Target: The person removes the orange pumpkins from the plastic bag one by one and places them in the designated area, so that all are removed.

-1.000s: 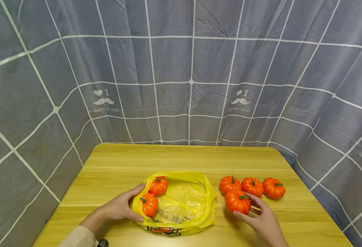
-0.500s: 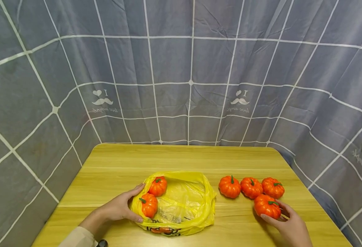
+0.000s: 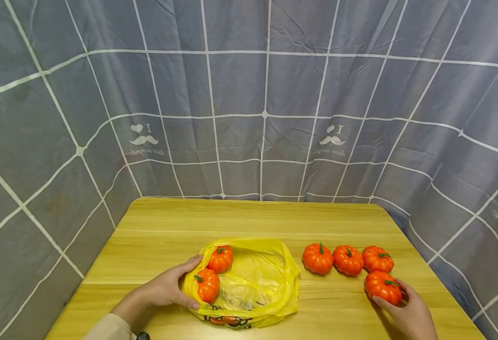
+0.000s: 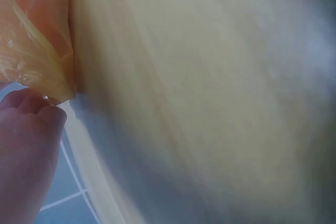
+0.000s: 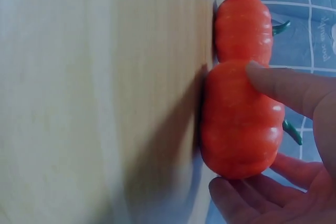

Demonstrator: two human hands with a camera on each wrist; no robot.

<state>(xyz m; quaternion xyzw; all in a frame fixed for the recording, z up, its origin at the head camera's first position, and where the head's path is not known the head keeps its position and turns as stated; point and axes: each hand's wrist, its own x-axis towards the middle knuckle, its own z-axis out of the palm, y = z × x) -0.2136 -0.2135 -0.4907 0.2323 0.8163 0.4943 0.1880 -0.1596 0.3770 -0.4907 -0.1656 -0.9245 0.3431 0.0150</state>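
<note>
My left hand [image 3: 164, 287] grips the left side of a yellow plastic bag [image 3: 274, 309], fingers at the back and thumb near the front rim. The bag's mouth faces up. Inside it, two small orange pumpkins [image 3: 208, 285] with green stems lie along its left side. In the left wrist view the fingers [image 4: 32, 101] meet the edge of the bag [image 4: 37, 61]. At the right, my right hand [image 3: 412, 309] holds another pumpkin [image 3: 382, 287] between thumb and fingers. The right wrist view shows this pumpkin [image 5: 241, 121] low over the wood, its stem pointing away.
Three more pumpkins stand in a row behind the held one: a left pumpkin [image 3: 317, 259], a middle pumpkin [image 3: 348, 260] and a right pumpkin [image 3: 378, 259]. All are on the wooden table [image 3: 240, 215]. A grey curtain [image 3: 236, 94] with white lines surrounds the table.
My right hand has carried its pumpkin rightward, from in front of the left and middle pumpkins to in front of the right one. My left hand stays on the bag.
</note>
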